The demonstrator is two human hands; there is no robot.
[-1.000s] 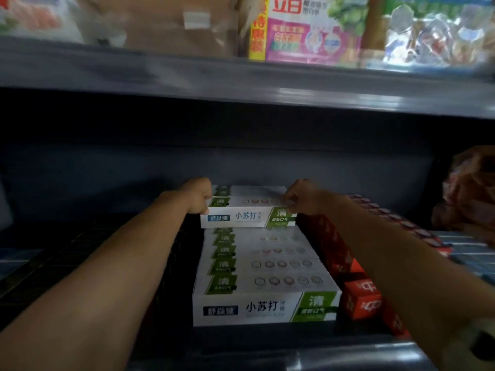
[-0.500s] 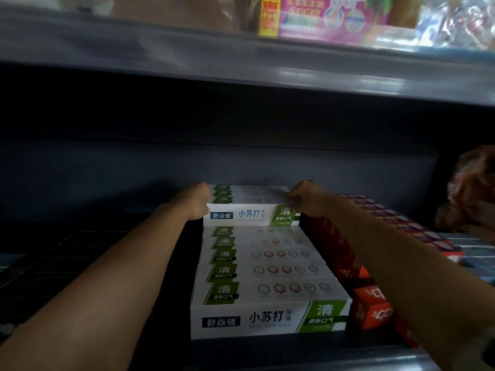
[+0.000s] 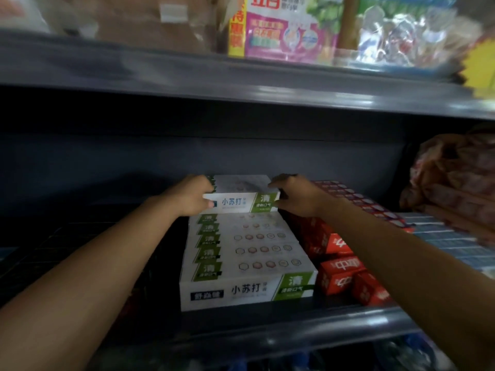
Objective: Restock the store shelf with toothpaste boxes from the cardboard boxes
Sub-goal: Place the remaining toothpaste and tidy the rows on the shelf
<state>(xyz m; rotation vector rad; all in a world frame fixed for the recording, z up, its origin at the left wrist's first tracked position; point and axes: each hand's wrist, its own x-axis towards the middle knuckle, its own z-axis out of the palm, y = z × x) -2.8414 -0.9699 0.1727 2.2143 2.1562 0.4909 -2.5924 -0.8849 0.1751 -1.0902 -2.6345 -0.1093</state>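
Observation:
Deep in the dark shelf, a small stack of white-and-green toothpaste boxes sits on top of the back of a flat row of the same boxes. My left hand grips the left end of the upper boxes. At their right end my right hand holds them with curled fingers. Both forearms reach in from the front. No cardboard box is in view.
Red toothpaste boxes lie right of the white row, blue-striped boxes further right. A reddish plastic-wrapped bundle fills the right end. The upper shelf carries a pink package and wrapped goods. Left shelf floor is dark.
My hands stay on the ends of the upper boxes at the back of the row. The view shifts slightly; the boxes barely move.

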